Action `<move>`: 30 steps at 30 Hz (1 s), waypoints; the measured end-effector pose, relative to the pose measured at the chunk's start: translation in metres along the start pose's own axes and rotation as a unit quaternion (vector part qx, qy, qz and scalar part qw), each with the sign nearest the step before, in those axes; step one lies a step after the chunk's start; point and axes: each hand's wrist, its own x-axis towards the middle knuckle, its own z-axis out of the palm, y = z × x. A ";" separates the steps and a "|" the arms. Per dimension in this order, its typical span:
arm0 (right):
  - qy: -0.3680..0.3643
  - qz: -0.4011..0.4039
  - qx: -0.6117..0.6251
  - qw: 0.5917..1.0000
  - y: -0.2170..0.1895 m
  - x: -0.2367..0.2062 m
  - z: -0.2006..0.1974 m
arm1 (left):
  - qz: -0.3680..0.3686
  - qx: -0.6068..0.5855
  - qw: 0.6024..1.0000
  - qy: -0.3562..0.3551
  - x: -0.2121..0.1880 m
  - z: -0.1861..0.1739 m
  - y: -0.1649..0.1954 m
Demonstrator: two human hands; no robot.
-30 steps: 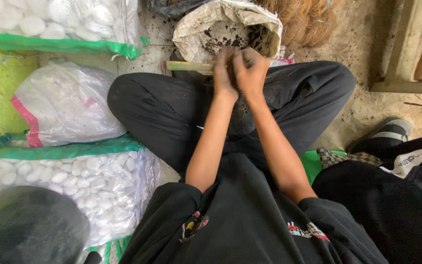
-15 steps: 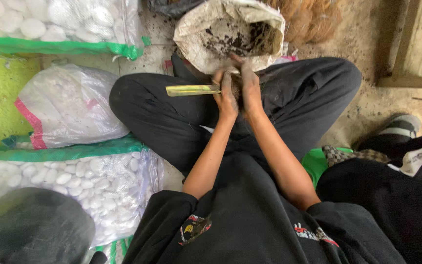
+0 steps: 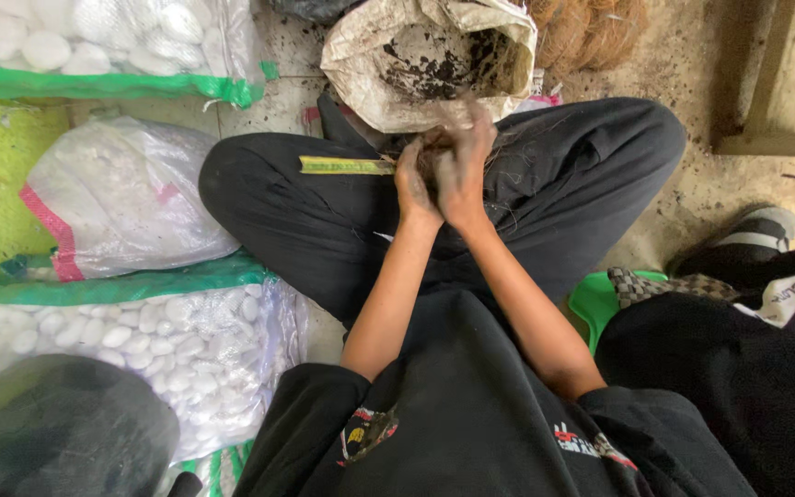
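Left of frame there's bags of white pebbles. A yellow-green strip lies across my knee, long axis sideways, its right end meeting my left hand. My right hand presses against it, both grips curled round a brown fibre clump, I think; it's blurry. The open sack of dark soil sits just above.

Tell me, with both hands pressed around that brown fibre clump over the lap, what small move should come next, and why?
Probably keep squeezing and rolling the fibre clump between the left hand and right hand. Loose strands show at its edges, so it looks unfinished. The open sack of dark soil sits just ahead, and the yellow-green stick lies on the knee.
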 end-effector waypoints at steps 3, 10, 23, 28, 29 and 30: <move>-0.013 0.271 0.201 0.941 0.002 0.008 0.003 | 0.075 0.056 0.996 -0.006 0.004 -0.002 -0.011; -0.049 0.372 0.376 0.847 0.008 -0.004 -0.009 | 0.189 0.170 0.966 -0.048 -0.008 0.011 -0.016; -0.058 0.011 0.046 0.997 0.014 -0.011 -0.006 | -0.008 0.001 0.996 -0.083 -0.012 0.020 0.001; -0.030 0.027 0.045 0.998 0.020 -0.008 0.004 | 0.070 0.010 0.996 -0.049 -0.003 0.014 0.000; -0.042 0.030 0.088 0.995 0.021 -0.005 0.003 | 0.083 0.035 0.996 -0.012 0.000 0.013 0.001; -0.053 0.032 0.130 0.990 0.024 -0.001 0.001 | 0.095 0.060 0.993 0.024 0.004 0.012 0.004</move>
